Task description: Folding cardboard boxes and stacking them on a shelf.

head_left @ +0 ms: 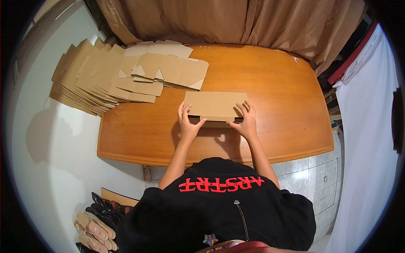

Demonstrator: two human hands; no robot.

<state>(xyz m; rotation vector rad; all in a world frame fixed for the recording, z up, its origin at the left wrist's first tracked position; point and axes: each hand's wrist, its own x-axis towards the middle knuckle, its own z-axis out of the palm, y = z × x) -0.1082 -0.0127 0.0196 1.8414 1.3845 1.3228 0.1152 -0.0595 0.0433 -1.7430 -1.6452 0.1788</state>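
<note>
A small brown cardboard box [216,103] stands on the wooden table in front of me, its lid nearly down. Along the near edge a front flap [217,118] sticks out, with a dark gap beside it. My left hand [188,121] grips the box's left end, fingers on the lid and thumb by the flap. At the right end my right hand [246,119] holds it the same way, fingertips on top and thumb near the flap. The inside of the box is hidden.
Flat cardboard box blanks [99,71] lie in a fanned stack at the table's [278,97] far left. Brown curtains [219,23] hang behind, and a white cloth [363,97] hangs at right. Several sandals [95,227] sit on the floor at lower left.
</note>
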